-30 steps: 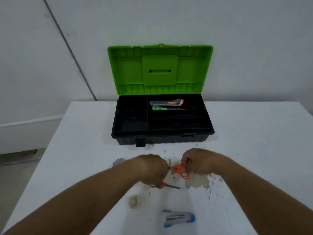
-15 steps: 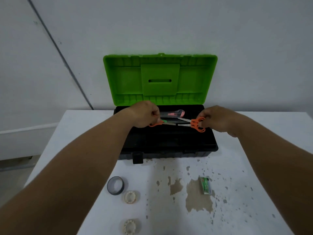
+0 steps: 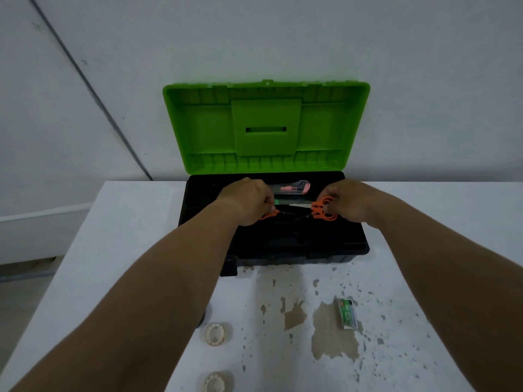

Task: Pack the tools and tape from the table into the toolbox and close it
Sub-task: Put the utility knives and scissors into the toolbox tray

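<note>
The black toolbox (image 3: 334,251) stands open at the back of the white table, its green lid (image 3: 266,128) upright against the wall. Both hands are over its tray. My left hand (image 3: 246,200) grips a pair of orange-handled scissors (image 3: 270,215), mostly hidden under the fingers. My right hand (image 3: 343,199) grips a second pair of orange scissors (image 3: 322,212), blades pointing left. An orange utility knife (image 3: 294,188) and a green-tipped tool (image 3: 278,201) lie in the tray's rear compartment. Two white tape rolls (image 3: 215,333) (image 3: 215,383) lie near the front of the table.
A small green packet (image 3: 347,314) lies on the table at the right, beside brown worn patches (image 3: 331,332) in the surface. A dark tape roll (image 3: 201,321) peeks out from under my left forearm. A white wall stands right behind the toolbox.
Both hands lifted the two scissors from the table's front to over the toolbox tray. In the last half second they sank slightly lower into the tray.
</note>
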